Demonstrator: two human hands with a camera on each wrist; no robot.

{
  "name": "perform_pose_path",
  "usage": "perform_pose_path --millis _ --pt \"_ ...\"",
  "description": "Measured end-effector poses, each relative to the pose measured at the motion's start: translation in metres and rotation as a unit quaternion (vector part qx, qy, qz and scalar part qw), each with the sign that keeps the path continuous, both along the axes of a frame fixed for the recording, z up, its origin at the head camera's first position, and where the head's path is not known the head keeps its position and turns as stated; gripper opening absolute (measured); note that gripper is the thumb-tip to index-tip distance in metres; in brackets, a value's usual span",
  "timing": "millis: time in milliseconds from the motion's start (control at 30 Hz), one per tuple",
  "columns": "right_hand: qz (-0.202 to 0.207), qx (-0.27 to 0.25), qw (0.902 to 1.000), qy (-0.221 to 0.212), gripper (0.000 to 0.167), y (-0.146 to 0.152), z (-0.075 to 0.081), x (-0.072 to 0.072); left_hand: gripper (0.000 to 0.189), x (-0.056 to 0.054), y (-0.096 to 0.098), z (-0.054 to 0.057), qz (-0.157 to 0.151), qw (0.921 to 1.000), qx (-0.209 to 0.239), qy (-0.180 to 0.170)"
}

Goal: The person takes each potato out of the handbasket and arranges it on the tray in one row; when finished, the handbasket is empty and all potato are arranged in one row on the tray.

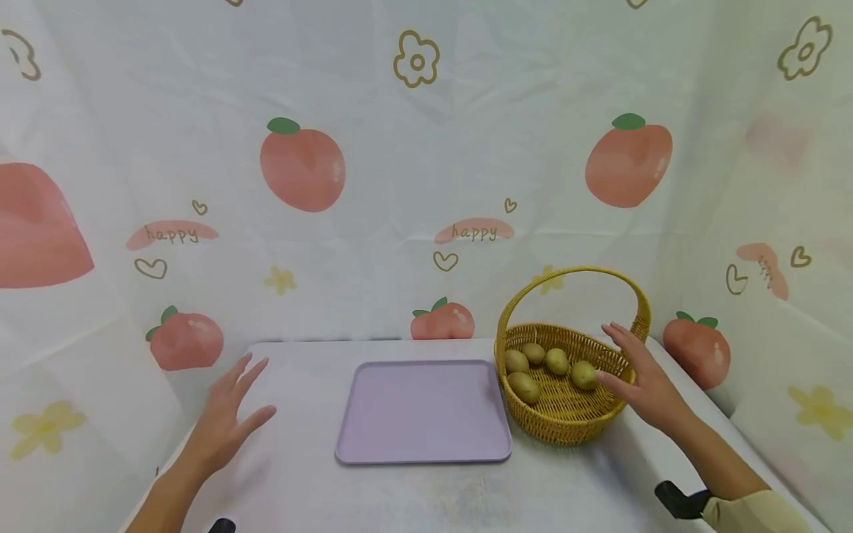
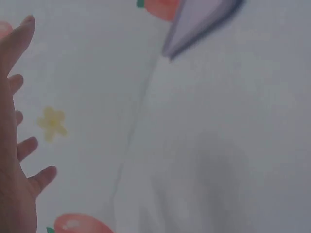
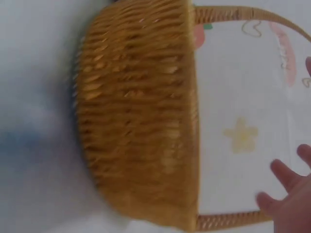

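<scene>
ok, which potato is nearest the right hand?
The rightmost potato in the basket: in the head view it's by the right hand; the other four lie farther left.

White fabric walls [image 1: 373,296] on far, left and right sides, lightly creased. Printed red peaches [image 1: 303,170] with green leaves, pink "happy" patches [image 1: 474,230], brown-outlined flower [image 1: 416,62] high on far wall, yellow blossoms [image 1: 45,428] low at left and right. White table [image 1: 293,481] reaching far wall, faint smudge [image 1: 460,492] on near part. Soft light.
</scene>
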State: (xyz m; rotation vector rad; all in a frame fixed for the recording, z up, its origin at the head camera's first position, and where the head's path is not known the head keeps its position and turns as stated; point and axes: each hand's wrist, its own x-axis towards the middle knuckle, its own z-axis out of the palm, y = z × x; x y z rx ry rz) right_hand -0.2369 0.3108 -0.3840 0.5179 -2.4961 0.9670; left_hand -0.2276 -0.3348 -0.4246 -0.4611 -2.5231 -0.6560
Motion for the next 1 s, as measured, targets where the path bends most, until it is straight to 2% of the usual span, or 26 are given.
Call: perform_pose_path --millis 100,233,367,500,567,667,700,800,900,933,1000 --pt "0.017 -0.003 0.9995 -0.026 0.071 -0.008 0.009 -0.008 0.071 -0.002 0.012 0.01 -0.004 0.9996 0.023 -0.014" --pt "0.041 -0.009 0.9972 -0.062 0.064 -0.017 0.019 -0.02 0.064 -0.005 0.025 0.018 -0.024 0.9983 0.052 0.003" --pt "0.047 -0.004 0.9947 -0.091 0.055 -0.023 0.026 -0.037 0.056 -0.009 0.035 0.023 -0.043 0.9959 0.078 0.016" --pt "0.055 -0.003 0.9902 -0.129 0.049 -0.027 0.03 -0.055 0.048 -0.012 0.045 0.026 -0.046 0.9945 0.094 0.008" --pt "0.072 -0.013 0.9852 -0.155 0.048 -0.03 0.031 -0.063 0.044 -0.013 0.05 0.025 -0.046 0.9934 0.105 0.0" --pt "0.108 -0.045 0.9708 -0.209 0.049 -0.036 0.031 -0.073 0.04 -0.015 0.058 0.024 -0.052 0.9901 0.13 -0.009" --pt "0.121 -0.054 0.9644 -0.229 0.05 -0.038 0.031 -0.076 0.039 -0.012 0.063 0.028 -0.054 0.9889 0.138 -0.013" --pt "0.148 -0.071 0.9438 -0.287 0.053 -0.043 0.025 -0.086 0.039 -0.016 0.07 0.022 -0.06 0.9852 0.159 -0.025" --pt "0.154 -0.066 0.9261 -0.338 0.055 -0.046 0.018 -0.095 0.04 -0.021 0.075 0.013 -0.068 0.9813 0.172 -0.053" --pt "0.152 -0.065 0.9204 -0.354 0.055 -0.048 0.015 -0.098 0.041 -0.026 0.074 0.005 -0.073 0.9793 0.177 -0.065" --pt "0.142 -0.065 0.9095 -0.385 0.052 -0.051 0.011 -0.102 0.041 -0.028 0.078 -0.002 -0.081 0.975 0.185 -0.092"
